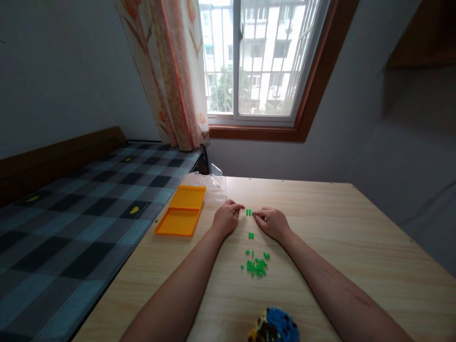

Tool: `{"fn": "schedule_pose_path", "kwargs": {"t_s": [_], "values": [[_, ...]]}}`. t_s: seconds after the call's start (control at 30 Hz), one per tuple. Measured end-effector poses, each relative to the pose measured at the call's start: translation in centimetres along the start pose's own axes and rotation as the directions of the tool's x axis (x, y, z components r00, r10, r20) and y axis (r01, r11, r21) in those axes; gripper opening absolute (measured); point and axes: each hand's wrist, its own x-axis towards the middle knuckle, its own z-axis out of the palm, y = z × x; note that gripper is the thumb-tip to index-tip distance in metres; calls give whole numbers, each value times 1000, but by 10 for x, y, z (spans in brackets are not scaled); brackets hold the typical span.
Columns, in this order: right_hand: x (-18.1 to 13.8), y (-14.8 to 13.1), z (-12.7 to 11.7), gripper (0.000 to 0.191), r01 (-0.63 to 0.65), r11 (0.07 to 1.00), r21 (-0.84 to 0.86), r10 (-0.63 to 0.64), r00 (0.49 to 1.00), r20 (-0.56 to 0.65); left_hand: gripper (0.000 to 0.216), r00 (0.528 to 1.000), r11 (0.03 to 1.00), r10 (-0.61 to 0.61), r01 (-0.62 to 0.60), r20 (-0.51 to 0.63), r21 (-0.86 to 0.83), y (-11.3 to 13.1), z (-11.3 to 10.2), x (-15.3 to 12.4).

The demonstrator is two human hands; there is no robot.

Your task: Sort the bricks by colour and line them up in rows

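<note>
Two small green bricks [248, 212] stand side by side between my hands on the wooden table. My left hand [227, 217] rests just left of them, index finger stretched toward them and apart from them, holding nothing I can see. On the other side, my right hand [272, 222] has thumb and fingers pinched together at a tiny green brick beside the pair. Nearer to me lies another pair of green bricks [251, 235]. Below that is a loose pile of several green bricks [257, 267], with a few scattered around it.
An orange two-part tray [178, 221] lies left of my left hand, with clear plastic containers [215, 187] behind it. A blue, brown and yellow brick-built object [276, 325] sits at the near edge of view. A bed with a checked cover [107, 204] adjoins the table's left side.
</note>
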Motion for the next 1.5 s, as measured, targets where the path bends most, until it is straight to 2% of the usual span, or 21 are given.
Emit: {"fn": "schedule_pose_path", "kwargs": {"t_s": [0.87, 1.37, 1.5], "values": [[1, -1, -1, 26, 16, 1000, -8, -16, 1000, 7, 28, 996, 991, -14, 1, 92, 135, 3, -1, -3], [1, 1, 0, 25, 21, 1000, -18, -20, 999, 30, 29, 995, 991, -22, 9, 100, 130, 8, -5, -3], [1, 2, 2, 25, 28, 1000, 4, -28, 1000, 3, 30, 996, 993, -26, 15, 90, 114, 8, -5, -3]]}}
